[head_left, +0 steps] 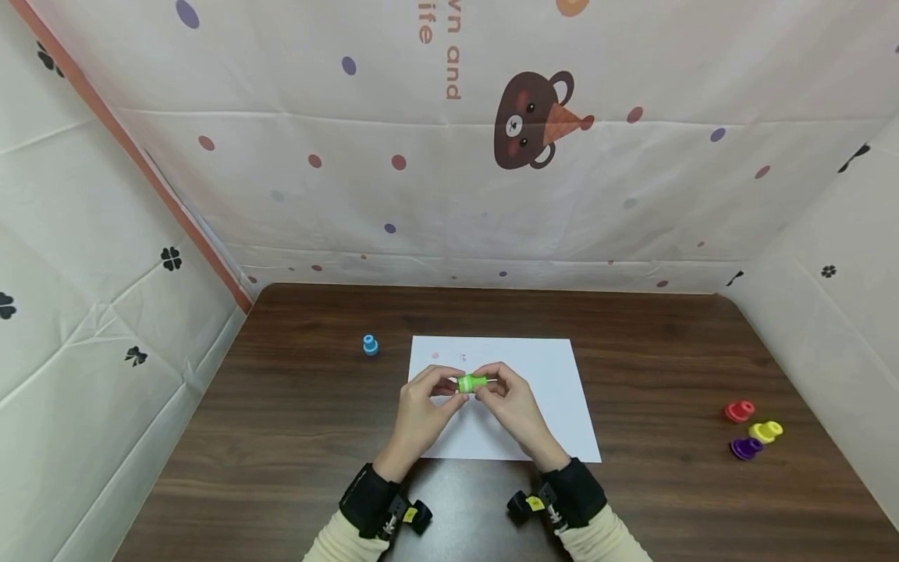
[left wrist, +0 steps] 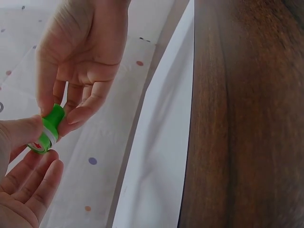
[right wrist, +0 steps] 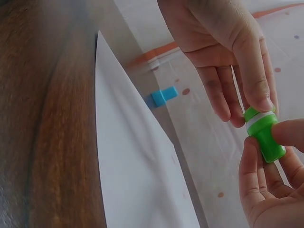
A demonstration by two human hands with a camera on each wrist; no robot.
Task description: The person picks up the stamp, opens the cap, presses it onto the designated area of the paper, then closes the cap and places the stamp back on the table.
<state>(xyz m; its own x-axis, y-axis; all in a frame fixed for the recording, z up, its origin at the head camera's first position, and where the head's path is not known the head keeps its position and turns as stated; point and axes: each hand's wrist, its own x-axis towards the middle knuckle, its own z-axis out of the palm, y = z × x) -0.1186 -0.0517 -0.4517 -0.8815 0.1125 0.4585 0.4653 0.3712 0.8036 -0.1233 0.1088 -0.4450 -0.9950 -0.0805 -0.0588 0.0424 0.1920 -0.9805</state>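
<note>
A small green toy stamp (head_left: 470, 383) is held up over a white sheet of paper (head_left: 548, 414), between both hands. My left hand (head_left: 420, 412) pinches its wide end, which has a white band and a red mark on its end face in the left wrist view. My right hand (head_left: 518, 412) pinches the narrower handle (right wrist: 270, 145) between thumb and fingers. On the upper left of the paper are small printed marks (head_left: 435, 356), one reddish and one dark.
A blue stamp (head_left: 370, 345) stands on the brown table (head_left: 295, 421) left of the paper. Toward the right edge, a red stamp (head_left: 739, 411), a yellow stamp (head_left: 765, 432) and a purple stamp (head_left: 746, 448) sit close together. Patterned cloth (head_left: 449, 195) hangs behind and at the sides.
</note>
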